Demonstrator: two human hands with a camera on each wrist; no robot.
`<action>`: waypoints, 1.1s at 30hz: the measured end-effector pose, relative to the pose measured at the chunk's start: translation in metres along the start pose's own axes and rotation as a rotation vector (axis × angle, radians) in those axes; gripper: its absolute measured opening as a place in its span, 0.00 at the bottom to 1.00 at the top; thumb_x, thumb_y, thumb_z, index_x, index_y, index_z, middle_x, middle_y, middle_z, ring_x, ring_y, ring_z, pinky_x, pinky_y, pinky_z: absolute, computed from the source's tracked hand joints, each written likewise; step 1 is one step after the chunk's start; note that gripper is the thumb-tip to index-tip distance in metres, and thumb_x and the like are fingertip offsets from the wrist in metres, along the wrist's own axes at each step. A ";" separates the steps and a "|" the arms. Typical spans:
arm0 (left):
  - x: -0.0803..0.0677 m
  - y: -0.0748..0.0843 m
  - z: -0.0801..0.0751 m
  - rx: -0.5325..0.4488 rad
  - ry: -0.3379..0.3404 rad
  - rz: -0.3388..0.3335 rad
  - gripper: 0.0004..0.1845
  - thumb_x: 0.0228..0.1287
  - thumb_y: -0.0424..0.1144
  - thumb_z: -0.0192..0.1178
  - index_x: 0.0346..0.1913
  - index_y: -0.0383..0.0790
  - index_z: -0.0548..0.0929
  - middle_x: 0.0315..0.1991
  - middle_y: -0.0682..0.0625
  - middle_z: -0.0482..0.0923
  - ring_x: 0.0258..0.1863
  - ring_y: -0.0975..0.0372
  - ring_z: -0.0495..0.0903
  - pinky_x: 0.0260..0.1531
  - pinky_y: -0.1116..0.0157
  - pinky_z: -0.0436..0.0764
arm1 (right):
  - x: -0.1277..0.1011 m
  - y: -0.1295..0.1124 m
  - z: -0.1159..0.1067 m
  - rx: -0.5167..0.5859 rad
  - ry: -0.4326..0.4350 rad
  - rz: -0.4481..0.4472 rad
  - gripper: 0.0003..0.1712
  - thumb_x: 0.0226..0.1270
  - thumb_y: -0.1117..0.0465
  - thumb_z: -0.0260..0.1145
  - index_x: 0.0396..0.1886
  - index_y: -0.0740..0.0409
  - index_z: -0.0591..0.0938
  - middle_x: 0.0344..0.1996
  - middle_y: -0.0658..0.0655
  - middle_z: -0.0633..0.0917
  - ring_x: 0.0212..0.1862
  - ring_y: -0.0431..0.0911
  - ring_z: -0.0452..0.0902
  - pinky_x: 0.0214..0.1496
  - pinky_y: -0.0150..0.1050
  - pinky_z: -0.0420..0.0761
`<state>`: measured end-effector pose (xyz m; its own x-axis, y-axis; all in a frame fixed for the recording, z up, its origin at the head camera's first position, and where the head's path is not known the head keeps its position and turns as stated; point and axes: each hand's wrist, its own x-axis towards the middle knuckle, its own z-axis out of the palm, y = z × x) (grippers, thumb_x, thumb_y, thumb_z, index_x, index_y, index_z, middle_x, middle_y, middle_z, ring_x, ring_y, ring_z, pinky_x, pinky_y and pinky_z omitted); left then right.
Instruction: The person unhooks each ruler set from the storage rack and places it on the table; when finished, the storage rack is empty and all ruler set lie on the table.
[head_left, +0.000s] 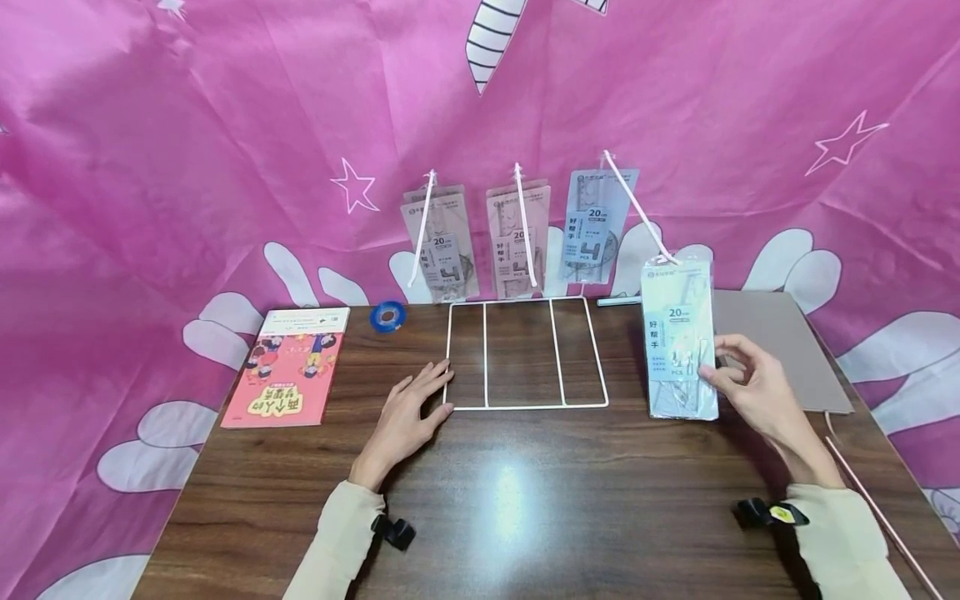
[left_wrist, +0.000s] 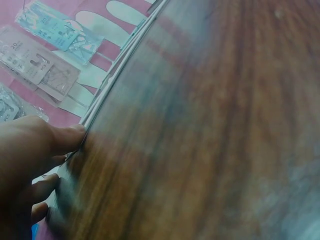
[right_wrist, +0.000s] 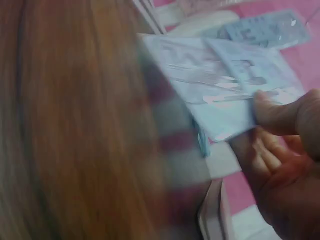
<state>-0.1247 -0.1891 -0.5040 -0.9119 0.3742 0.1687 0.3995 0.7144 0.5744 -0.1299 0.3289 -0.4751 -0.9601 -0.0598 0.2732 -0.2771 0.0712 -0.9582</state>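
Observation:
My right hand (head_left: pixel 757 387) pinches the lower right edge of a pale blue packaged ruler set (head_left: pixel 675 312), thumb in front. The pack's top is at the front tip of the right white hook (head_left: pixel 637 204); whether the tip passes through the hole I cannot tell. Farther back on that hook hangs another blue ruler set (head_left: pixel 592 221). Pinkish ruler sets (head_left: pixel 519 233) hang on the middle and left hooks. My left hand (head_left: pixel 408 417) rests at the left front corner of the white wire rack base (head_left: pixel 486 358), fingers spread, thumb touching the wire in the left wrist view.
A pink book (head_left: pixel 288 367) and a roll of blue tape (head_left: pixel 387 317) lie on the left of the wooden table (head_left: pixel 480 517). Behind the right hand is a grey flat board (head_left: pixel 780 333). A pink patterned cloth (head_left: pixel 262 125) hangs behind.

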 end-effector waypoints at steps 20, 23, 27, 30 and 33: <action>0.002 -0.002 0.000 -0.008 -0.007 -0.026 0.30 0.73 0.43 0.65 0.75 0.41 0.75 0.78 0.50 0.67 0.80 0.52 0.61 0.76 0.41 0.56 | -0.003 0.006 -0.024 -0.849 0.006 0.129 0.18 0.63 0.64 0.78 0.47 0.70 0.83 0.31 0.59 0.85 0.26 0.33 0.69 0.31 0.30 0.66; 0.002 -0.003 0.001 -0.009 -0.012 -0.026 0.30 0.73 0.43 0.65 0.75 0.41 0.75 0.79 0.50 0.66 0.80 0.52 0.60 0.75 0.41 0.56 | -0.004 0.007 -0.024 -0.871 0.010 0.136 0.18 0.63 0.63 0.78 0.47 0.70 0.83 0.30 0.57 0.83 0.26 0.35 0.67 0.30 0.32 0.64; 0.002 -0.003 0.000 -0.013 -0.021 -0.031 0.30 0.74 0.44 0.65 0.75 0.42 0.75 0.79 0.51 0.66 0.80 0.53 0.60 0.76 0.42 0.55 | -0.006 0.009 -0.024 -0.883 0.010 0.138 0.19 0.63 0.63 0.78 0.48 0.70 0.84 0.29 0.55 0.82 0.26 0.36 0.66 0.30 0.33 0.63; 0.002 -0.003 0.001 -0.015 -0.010 -0.019 0.30 0.73 0.43 0.65 0.75 0.41 0.76 0.78 0.51 0.67 0.80 0.52 0.60 0.76 0.42 0.56 | -0.005 0.009 -0.024 -0.891 0.012 0.125 0.19 0.63 0.64 0.78 0.49 0.70 0.84 0.28 0.55 0.83 0.26 0.36 0.66 0.31 0.34 0.63; 0.002 -0.002 0.001 -0.012 0.004 -0.007 0.30 0.73 0.43 0.66 0.74 0.40 0.76 0.78 0.50 0.68 0.80 0.51 0.61 0.75 0.41 0.57 | -0.005 0.009 -0.024 -0.910 0.022 0.095 0.19 0.62 0.66 0.77 0.50 0.69 0.85 0.27 0.54 0.83 0.25 0.36 0.66 0.32 0.34 0.62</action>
<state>-0.1274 -0.1897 -0.5057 -0.9150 0.3671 0.1675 0.3920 0.7101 0.5849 -0.1286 0.3538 -0.4831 -0.9782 0.0048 0.2076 -0.1111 0.8325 -0.5428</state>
